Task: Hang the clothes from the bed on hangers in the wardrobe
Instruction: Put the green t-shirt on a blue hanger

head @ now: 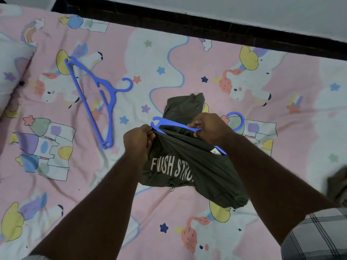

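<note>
A dark grey T-shirt (180, 166) with white lettering lies bunched in the middle of the bed. A blue plastic hanger (169, 123) is partly pushed into it, its hook (238, 119) sticking out to the right. My left hand (138, 141) grips the shirt's fabric edge at the hanger's left end. My right hand (208, 128) pinches the hanger's upper bar together with the cloth. A second blue hanger (93, 102) lies free on the sheet to the left.
The bed carries a pink unicorn-print sheet (187, 62) with a pillow (13, 76) at the far left. Another dark garment (338, 184) shows at the right edge. A black bed frame (206, 23) and a pale wall run along the top.
</note>
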{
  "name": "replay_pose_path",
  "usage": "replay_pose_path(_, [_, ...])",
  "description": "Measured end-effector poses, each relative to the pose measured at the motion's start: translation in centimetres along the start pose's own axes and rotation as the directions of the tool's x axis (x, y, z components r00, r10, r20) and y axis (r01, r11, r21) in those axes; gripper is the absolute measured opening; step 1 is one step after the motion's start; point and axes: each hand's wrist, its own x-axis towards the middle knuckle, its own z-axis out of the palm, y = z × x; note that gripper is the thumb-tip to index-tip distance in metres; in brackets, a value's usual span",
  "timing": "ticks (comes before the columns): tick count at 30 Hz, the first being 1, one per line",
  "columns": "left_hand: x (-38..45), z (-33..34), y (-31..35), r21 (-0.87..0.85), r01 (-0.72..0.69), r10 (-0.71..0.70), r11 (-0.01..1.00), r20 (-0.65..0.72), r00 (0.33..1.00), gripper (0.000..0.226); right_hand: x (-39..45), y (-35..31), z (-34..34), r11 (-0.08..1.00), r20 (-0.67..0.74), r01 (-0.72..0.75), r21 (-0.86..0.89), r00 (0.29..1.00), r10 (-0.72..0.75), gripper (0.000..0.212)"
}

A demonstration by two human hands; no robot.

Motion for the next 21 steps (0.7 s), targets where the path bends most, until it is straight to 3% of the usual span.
replay_pose_path(8, [-1.8,-0.3,1.3,0.309,-0.276,0.285,0.91,0.018,0.958,0.012,-1.6,-1.5,0.4,0.98,0.059,0.042,-0.193,0.998,-0.031,0.04])
replay_pose_path(12, [-2.0,-1.3,1.9,0.277,-0.256,0.272,0.926,-0.021,0.962,0.011,-2.3,-2.4,0.0,0.963,0.079,0.093,-0.253,0.994,-0.075,0.038])
replay_pose_path(14, [-2.5,-1.0,2.4,0.303,-0.326,0.334,0.895,0.026,0.942,0.009,-3.0,-2.9,0.5,0.943,0.092,0.142,-0.302,0.989,-0.12,0.04])
replay_pose_path(18, [-4.0,0.6,3.8,0.441,-0.521,0.433,0.731,0.29,0.853,0.008,-4.0,-3.9,1.4,0.927,0.081,0.183,-0.326,0.983,-0.166,0.045])
replay_pose_path(21, [-5.1,0.8,3.3,0.606,-0.615,0.456,0.505,0.417,0.786,0.022,-4.3,-4.8,1.1,0.965,0.083,0.106,-0.241,0.993,-0.089,0.051])
